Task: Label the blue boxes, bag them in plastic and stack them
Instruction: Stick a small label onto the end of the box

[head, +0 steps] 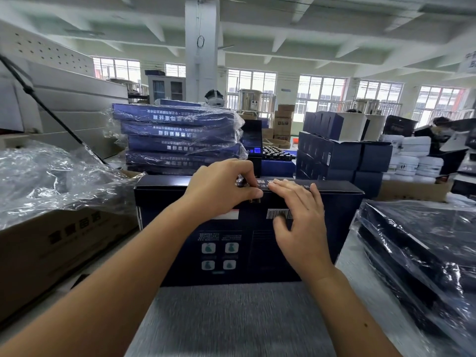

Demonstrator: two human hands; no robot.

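Labelling step, I judge. Blue box (244, 248) stands on its long edge mid-worktop (231, 318), right in front of you. It's unbagged, big printed face toward you, narrow lettered side on top.

Left hand (221, 186): grip closed. Fingers curl over the top side and the thumb presses the front face just under the edge, so it's a pinch on the box. A small gold-brown bit shows under the thumb tip; can't tell if that's a label or print.

Right hand (301, 215): grip flat open and holding nothing. Straight fingers lie across the same top edge, thumb down on the front face by the barcode (277, 213).

To do it well:
- Keep the left pinch firm. A box on edge tips easily, and the bagged stack (180, 140) sits close behind it.
- Square the label to the top edge before you commit. Peeling it back will likely scuff the dark print.
- Press with the flat right fingers from the middle outward so no bubbles or lifted corners are left.
- Stay off the barcode and the white-red sticker (229, 215) beside it; both need to stay readable.
- Run a thumb over the corners before bagging, since film probably catches any loose edge.

Loose plastic bags (51, 176) lie on the carton (64, 248) to your left, near enough to reach. A second bagged stack (425, 253) sits to your right. Pick the lower, squarer pile for stacking.
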